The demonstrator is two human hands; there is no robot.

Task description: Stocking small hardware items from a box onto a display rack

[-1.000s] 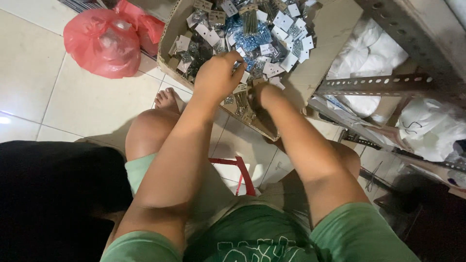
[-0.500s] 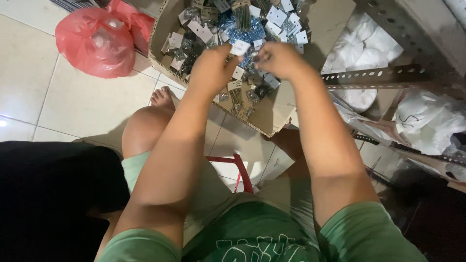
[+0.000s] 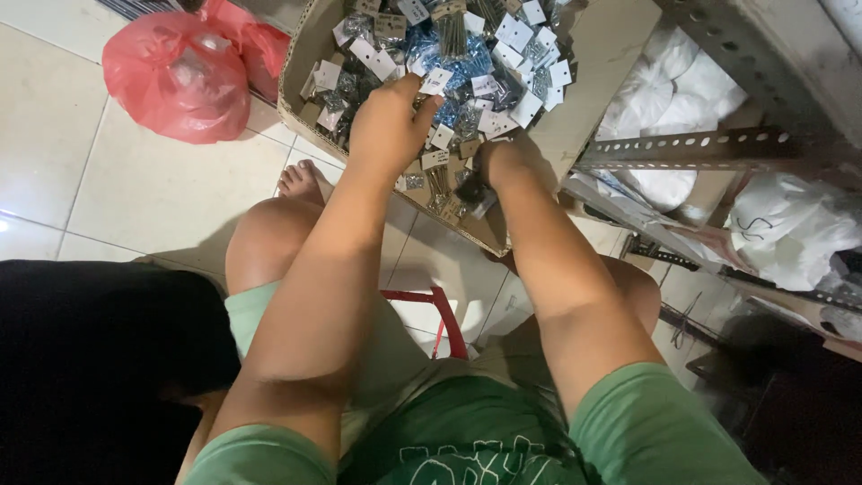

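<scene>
A cardboard box (image 3: 296,85) on the floor is full of several small carded packets (image 3: 503,54), white and tan cards with shiny metal bits. My left hand (image 3: 388,121) reaches into the box and pinches a white carded packet (image 3: 437,81) at its fingertips. My right hand (image 3: 496,171) is curled at the box's near corner, closed on a dark bundle of packets (image 3: 467,198). Both forearms stretch out over my knees.
A red plastic bag (image 3: 175,76) lies left of the box on the tiled floor. A perforated metal shelf frame (image 3: 691,144) with white bags (image 3: 781,224) stands on the right. A red stool frame (image 3: 440,310) shows between my legs. A dark mass fills the lower left.
My right hand dropped from the middle of the box back to its near corner. My left hand stayed in the box, shifting slightly with a white card at its fingers.
</scene>
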